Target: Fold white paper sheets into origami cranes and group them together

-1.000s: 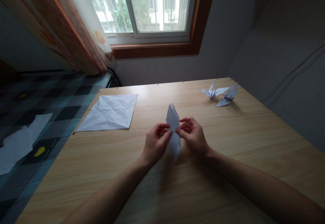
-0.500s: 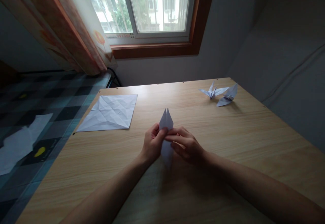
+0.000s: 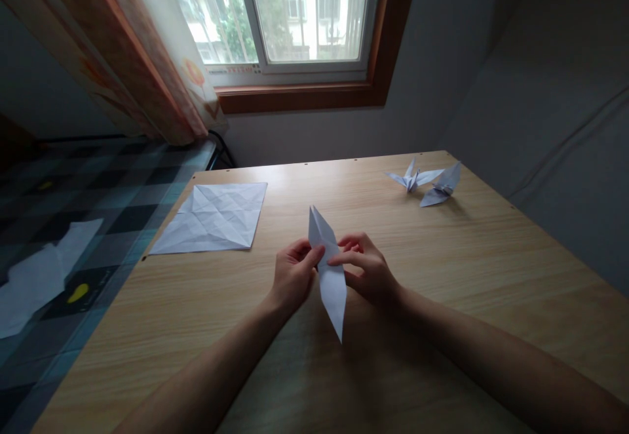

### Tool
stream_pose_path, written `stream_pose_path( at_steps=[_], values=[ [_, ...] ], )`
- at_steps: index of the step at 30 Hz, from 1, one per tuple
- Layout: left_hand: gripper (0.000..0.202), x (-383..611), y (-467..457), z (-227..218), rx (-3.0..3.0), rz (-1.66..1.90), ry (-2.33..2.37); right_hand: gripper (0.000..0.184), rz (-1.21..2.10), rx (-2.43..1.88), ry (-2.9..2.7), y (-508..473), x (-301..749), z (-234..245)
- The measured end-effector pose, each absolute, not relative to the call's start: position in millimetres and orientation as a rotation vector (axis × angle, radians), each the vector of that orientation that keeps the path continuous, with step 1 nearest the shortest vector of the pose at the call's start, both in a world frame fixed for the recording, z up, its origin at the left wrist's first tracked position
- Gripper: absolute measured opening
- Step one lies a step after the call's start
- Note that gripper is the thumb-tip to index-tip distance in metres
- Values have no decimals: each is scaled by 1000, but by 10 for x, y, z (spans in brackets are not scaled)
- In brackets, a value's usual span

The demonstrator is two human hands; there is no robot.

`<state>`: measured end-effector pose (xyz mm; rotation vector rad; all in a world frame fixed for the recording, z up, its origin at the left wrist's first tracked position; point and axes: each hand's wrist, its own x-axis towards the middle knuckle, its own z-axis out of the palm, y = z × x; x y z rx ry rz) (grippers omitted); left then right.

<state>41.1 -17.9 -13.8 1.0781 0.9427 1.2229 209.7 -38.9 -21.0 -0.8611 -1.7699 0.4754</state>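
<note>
A long, diamond-shaped piece of folded white paper (image 3: 333, 290) is held over the table, its split points upward and one single point toward me. My left hand (image 3: 293, 273) pinches its left edge near the middle, thumb on top. On the other edge, my right hand (image 3: 367, 267) has a finger on the paper's face and others behind it, so the paper sits between them. The fingertips behind the paper are hidden.
The wooden table (image 3: 196, 329) carries a creased white sheet (image 3: 221, 217) at its left and two folded paper cranes (image 3: 410, 178) at the far right. Beyond its left edge, white papers (image 3: 39, 276) lie on a checked cloth (image 3: 29, 204). A window (image 3: 304, 14) is ahead.
The folded paper has tilted, its upper points going left and its lower point right and toward me. My right hand has shifted slightly right, uncovering more of the paper.
</note>
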Motion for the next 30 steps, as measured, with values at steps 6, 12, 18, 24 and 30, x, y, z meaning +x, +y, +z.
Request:
stream_pose_path(
  at_steps=[6, 12, 18, 24, 30],
  values=[
    [16, 403, -194, -123, 1229, 1139, 885, 11, 775, -925, -1560, -377, 2115, -163],
    [26, 374, -202, -110, 1323, 1034, 829, 31, 1091, -949, -1208, -342, 2060, -209],
    [23, 433, -225, -98, 1275, 1075, 894, 46, 1221, -929, -1162, -338, 2044, -195],
    [25, 424, -193, -128, 1183, 1097, 913, 39, 1375, -887, -1062, -317, 2081, -158],
    [41, 462, -211, -143, 1077, 1215, 941, 29, 1327, -957, -1072, -298, 2082, -201]
  ],
)
